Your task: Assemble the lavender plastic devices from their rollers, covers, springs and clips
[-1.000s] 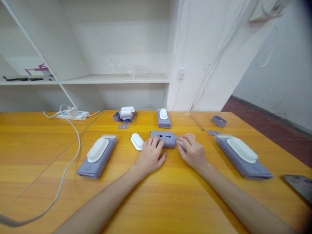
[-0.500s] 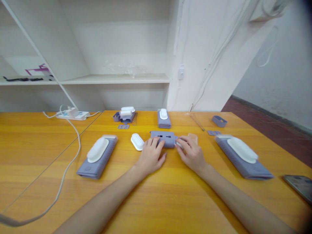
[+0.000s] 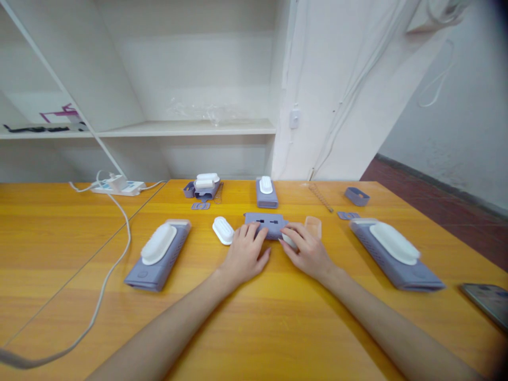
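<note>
A grey-purple plastic case point(image 3: 270, 223) lies flat in front of me, with two dark slots on its upper face. My left hand point(image 3: 246, 251) presses its fingertips over the left near part of the case, thumb apart from it. Beyond the case's right end, my right hand point(image 3: 309, 250) has its fingers curled round a small white part point(image 3: 289, 241), mostly hidden beneath them. A white ribbed oval piece point(image 3: 224, 230) lies left of my left hand. Just behind my right hand stands a translucent orange cover point(image 3: 313, 226).
Grey-purple devices with white oval tops lie left point(image 3: 159, 256), right point(image 3: 395, 254) and at the back point(image 3: 266, 193). Springs point(image 3: 320, 197), flat grey pieces point(image 3: 348, 215) and a grey ring point(image 3: 357, 196) lie farther back. A phone point(image 3: 486, 301) and white cable point(image 3: 109, 275) flank the table.
My right hand has shifted slightly left, its fingertips now closer over the case's right end, with the white part under them. My left hand stays on the case.
</note>
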Demonstrator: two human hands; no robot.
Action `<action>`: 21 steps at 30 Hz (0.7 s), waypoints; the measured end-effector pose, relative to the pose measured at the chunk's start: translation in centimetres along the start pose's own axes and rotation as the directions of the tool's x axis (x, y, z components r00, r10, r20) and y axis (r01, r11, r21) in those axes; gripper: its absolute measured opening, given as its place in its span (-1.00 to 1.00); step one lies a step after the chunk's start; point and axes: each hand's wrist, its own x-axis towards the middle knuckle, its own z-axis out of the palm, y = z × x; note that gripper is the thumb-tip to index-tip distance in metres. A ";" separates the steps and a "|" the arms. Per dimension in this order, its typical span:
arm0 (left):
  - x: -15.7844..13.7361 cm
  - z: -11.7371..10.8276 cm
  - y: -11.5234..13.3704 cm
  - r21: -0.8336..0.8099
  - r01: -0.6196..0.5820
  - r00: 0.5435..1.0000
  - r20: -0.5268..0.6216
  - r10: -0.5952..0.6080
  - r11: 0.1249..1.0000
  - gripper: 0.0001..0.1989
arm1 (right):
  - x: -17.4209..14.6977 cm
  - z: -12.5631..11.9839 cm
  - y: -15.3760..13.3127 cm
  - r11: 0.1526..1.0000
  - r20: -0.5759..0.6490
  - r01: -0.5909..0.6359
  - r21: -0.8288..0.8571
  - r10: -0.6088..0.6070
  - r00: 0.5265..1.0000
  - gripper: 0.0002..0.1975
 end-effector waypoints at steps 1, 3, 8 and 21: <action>0.0 0.0 0.0 -0.001 -0.001 1.000 -0.004 0.001 1.000 -0.59 | 0.0 0.0 0.0 1.000 -0.002 -0.001 0.004 0.001 1.000 -0.76; 0.0 0.0 0.0 0.000 -0.001 1.000 -0.007 0.001 1.000 -0.60 | 0.0 0.1 0.0 1.000 -0.009 -0.001 0.015 0.001 1.000 -0.75; 0.0 0.0 0.1 0.005 0.005 1.000 0.003 -0.005 1.000 -0.60 | -0.1 0.2 0.1 0.999 -0.007 -0.023 0.038 0.023 1.000 -0.70; 0.0 0.0 0.0 0.001 0.004 1.000 -0.004 -0.004 1.000 -0.61 | 0.0 0.2 0.1 0.997 0.030 -0.075 0.023 0.074 0.997 -0.69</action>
